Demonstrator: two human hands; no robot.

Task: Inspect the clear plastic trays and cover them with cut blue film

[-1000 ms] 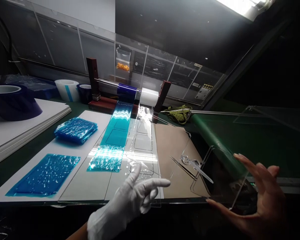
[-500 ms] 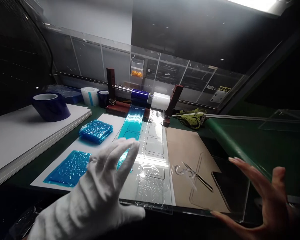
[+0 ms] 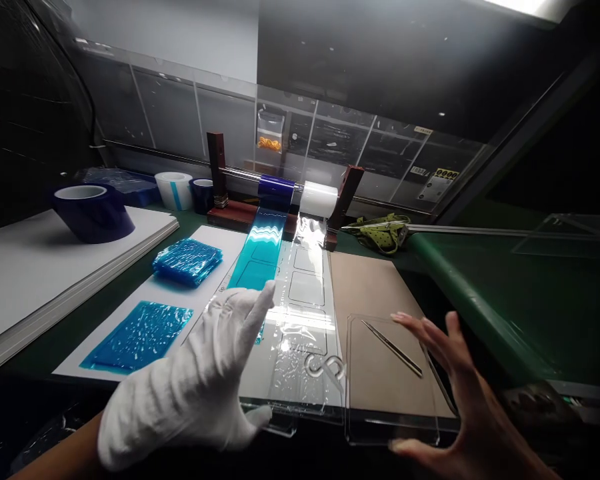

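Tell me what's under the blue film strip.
Under the blue film strip lies a pale outlined sheet, its markings showing through the film. The gloved left hand covers much of the strip's lower part, so what is beneath there can't be seen.

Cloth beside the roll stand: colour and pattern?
Cloth is yellow-green with small dark dots; head view.

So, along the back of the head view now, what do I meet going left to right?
Large dark blue roll, white roll with a blue stripe, smaller dark blue roll, left post, blue roll on the rod, white roll on the rod, right post, green pouch.
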